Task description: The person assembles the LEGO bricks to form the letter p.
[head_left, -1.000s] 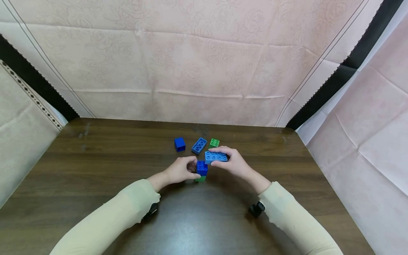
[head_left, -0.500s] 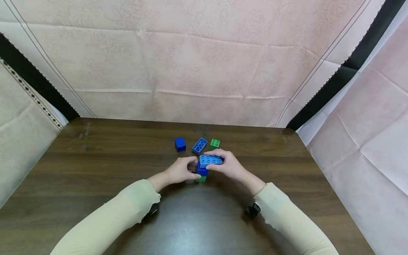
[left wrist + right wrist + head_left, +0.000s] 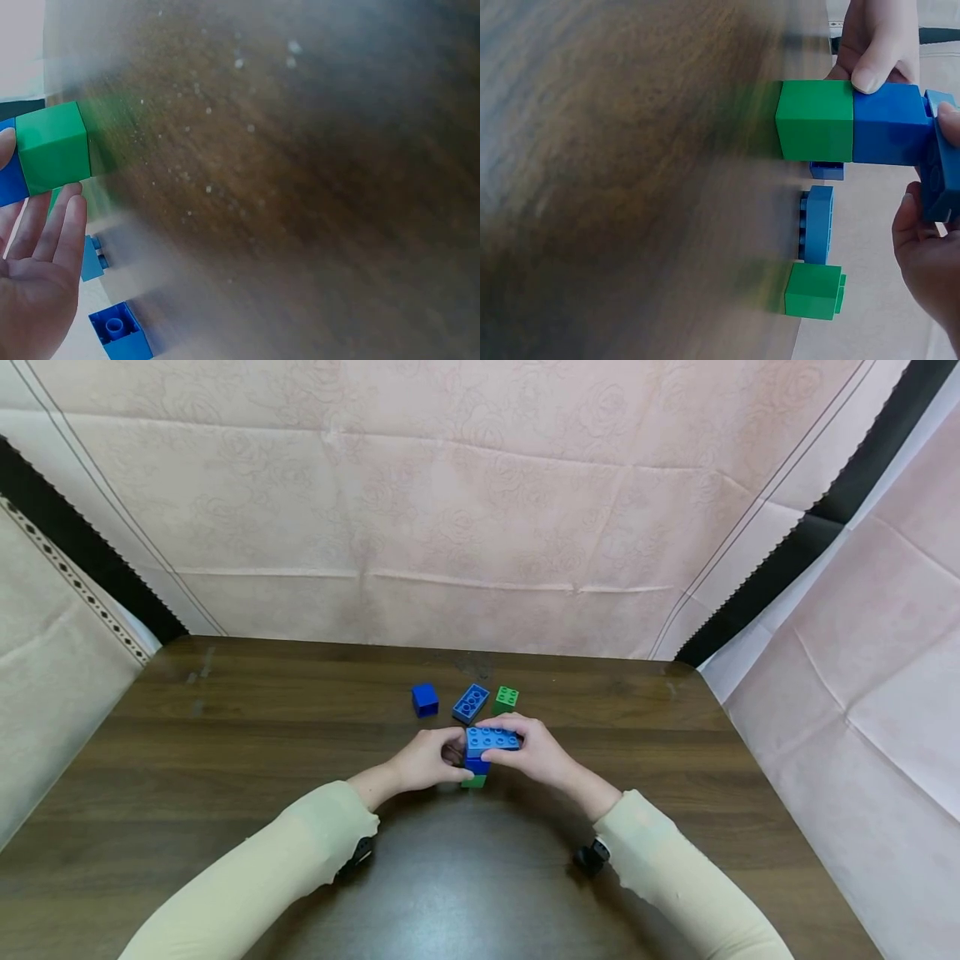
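A small stack stands on the table, a green brick (image 3: 815, 121) below and a dark blue brick (image 3: 892, 124) on it. My left hand (image 3: 420, 762) steadies the stack from the left, its thumb on the dark blue brick and fingers behind. My right hand (image 3: 538, 753) pinches a long lighter blue brick (image 3: 491, 741) between thumb and fingers. That brick lies over the top of the stack and juts out to the right. In the right wrist view it looks slightly tilted, with a narrow gap at the joint; whether its studs are engaged I cannot tell.
Behind the hands lie a dark blue brick (image 3: 425, 700) on its side, a blue brick (image 3: 470, 702) with its hollow underside showing, and an upright green brick (image 3: 506, 698). The brown wooden table (image 3: 262, 710) ends at a pale patterned cloth (image 3: 450, 527).
My right hand has carried the long blue brick left and towards me, from beside the stack's top onto it. My left hand has stayed at the stack.
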`<state>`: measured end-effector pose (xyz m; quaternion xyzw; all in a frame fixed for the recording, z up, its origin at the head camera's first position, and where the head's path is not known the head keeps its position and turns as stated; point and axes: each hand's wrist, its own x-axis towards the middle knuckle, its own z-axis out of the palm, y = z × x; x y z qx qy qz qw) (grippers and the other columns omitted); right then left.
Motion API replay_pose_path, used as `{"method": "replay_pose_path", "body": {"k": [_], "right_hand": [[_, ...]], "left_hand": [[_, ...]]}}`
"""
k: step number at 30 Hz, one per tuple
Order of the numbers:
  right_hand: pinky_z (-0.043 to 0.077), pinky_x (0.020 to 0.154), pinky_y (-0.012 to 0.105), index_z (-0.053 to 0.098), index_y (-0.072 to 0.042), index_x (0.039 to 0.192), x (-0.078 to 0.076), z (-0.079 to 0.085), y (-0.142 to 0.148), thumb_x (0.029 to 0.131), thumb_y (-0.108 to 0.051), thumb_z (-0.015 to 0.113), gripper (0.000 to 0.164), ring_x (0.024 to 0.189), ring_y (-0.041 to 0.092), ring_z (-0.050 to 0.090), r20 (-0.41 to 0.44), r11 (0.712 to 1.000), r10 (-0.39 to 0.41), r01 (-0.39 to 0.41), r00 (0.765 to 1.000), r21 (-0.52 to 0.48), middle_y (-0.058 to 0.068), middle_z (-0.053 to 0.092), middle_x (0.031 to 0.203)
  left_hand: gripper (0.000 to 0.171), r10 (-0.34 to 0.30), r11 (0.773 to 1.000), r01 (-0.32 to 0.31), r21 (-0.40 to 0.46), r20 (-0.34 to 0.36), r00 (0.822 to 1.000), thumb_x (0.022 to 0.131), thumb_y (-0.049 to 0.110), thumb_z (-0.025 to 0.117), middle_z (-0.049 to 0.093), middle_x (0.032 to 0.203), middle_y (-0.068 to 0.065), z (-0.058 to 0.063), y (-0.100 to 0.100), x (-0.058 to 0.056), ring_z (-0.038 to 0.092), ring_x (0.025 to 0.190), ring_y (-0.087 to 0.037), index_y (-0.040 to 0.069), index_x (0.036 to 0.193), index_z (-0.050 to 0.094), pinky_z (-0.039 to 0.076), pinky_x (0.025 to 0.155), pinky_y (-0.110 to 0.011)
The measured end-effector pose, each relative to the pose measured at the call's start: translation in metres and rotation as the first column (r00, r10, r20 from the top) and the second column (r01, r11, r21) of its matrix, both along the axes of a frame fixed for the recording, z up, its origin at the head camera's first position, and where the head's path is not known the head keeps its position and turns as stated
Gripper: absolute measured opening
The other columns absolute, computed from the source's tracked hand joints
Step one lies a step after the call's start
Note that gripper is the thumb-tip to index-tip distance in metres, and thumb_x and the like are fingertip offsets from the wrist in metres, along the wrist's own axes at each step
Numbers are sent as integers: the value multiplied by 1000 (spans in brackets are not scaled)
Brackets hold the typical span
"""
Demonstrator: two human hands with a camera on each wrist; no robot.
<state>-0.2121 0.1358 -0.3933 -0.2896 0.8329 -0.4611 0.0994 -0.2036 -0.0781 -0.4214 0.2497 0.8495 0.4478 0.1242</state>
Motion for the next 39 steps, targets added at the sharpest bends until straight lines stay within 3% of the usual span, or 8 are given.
{"method": "replay_pose_path", "body": {"k": [18, 25, 31, 39], "right_hand": [[50, 83, 25, 64, -10, 119, 5, -4, -1, 82, -18, 72, 39, 103, 22, 53, -162, 999, 3, 3, 987, 39, 10, 63, 116], [49, 81, 27, 62, -12, 122, 3, -4, 1, 83, -20, 71, 41, 100, 22, 53, -30, 1000, -14, 14, 999, 20, 11, 59, 121], [49, 79, 28, 62, -11, 122, 3, 0, 1, 83, -20, 71, 41, 97, 22, 52, -14, 999, 4, -3, 1000, 32, 12, 60, 117], [49, 82, 30, 61, -11, 123, 4, -2, 2, 84, -22, 70, 42, 102, 24, 52, 37, 1000, -22, 21, 999, 16, 13, 58, 124]], "left_hand": [[27, -11, 1000, 11, -18, 3, 1000, 81, 18, 73, 67, 106, -9, 3, 1, 1, 65, 92, -17, 8, 100, 56, 54, 85, -32], [28, -6, 1000, 6, -22, 11, 1000, 81, 18, 73, 66, 107, -10, 3, 1, 0, 65, 94, -19, 8, 100, 56, 54, 86, -33], [28, -1, 1000, 2, -21, 17, 1000, 81, 18, 73, 66, 107, -10, 2, 0, 0, 65, 94, -19, 8, 100, 55, 54, 86, -34], [28, 6, 1000, -5, -15, 24, 1000, 81, 18, 73, 65, 108, -11, 1, 1, 1, 65, 94, -19, 9, 99, 54, 54, 86, -34]]}}
